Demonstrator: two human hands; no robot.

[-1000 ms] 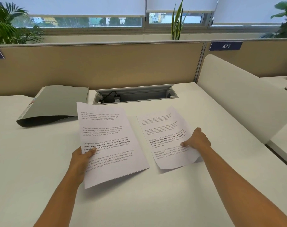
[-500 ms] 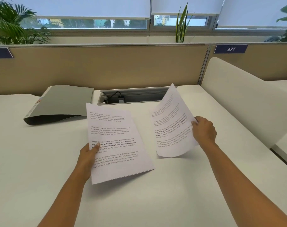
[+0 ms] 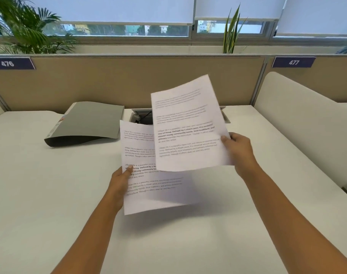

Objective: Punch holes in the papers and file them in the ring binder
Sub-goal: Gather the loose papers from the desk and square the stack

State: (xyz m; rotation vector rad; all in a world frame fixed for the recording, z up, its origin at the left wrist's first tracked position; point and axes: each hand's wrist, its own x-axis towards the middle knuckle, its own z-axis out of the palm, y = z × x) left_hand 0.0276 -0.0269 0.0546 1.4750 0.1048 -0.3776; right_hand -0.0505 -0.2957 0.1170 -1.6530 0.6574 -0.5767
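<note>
— Both hands are holding paper, yes?

— Yes. The left hand (image 3: 121, 180) is pinching the left edge of one printed sheet (image 3: 149, 190), and its thumb is lying on top of the text. The right hand (image 3: 239, 147) is gripping the right edge of a second printed sheet (image 3: 186, 123), with the thumb on the front side.

— Are the hands touching each other?

— No, they are working apart, one on each side.

— How are the two sheets sitting?

— The second printed sheet is hanging in the air, raised and tilted, and it is covering the upper right part of the first one (its text is looking blurred). The first one is sitting lower, over the white desk (image 3: 50, 194), and is throwing a shadow on it. I cannot tell if it is touching the desk.

— And where is the ring binder?

— The grey ring binder (image 3: 89, 123) is lying closed on the desk, far to the left, just beside the open cable box (image 3: 141, 115) and in front of the beige partition (image 3: 109, 82). It is lying well apart from both hands.
</note>
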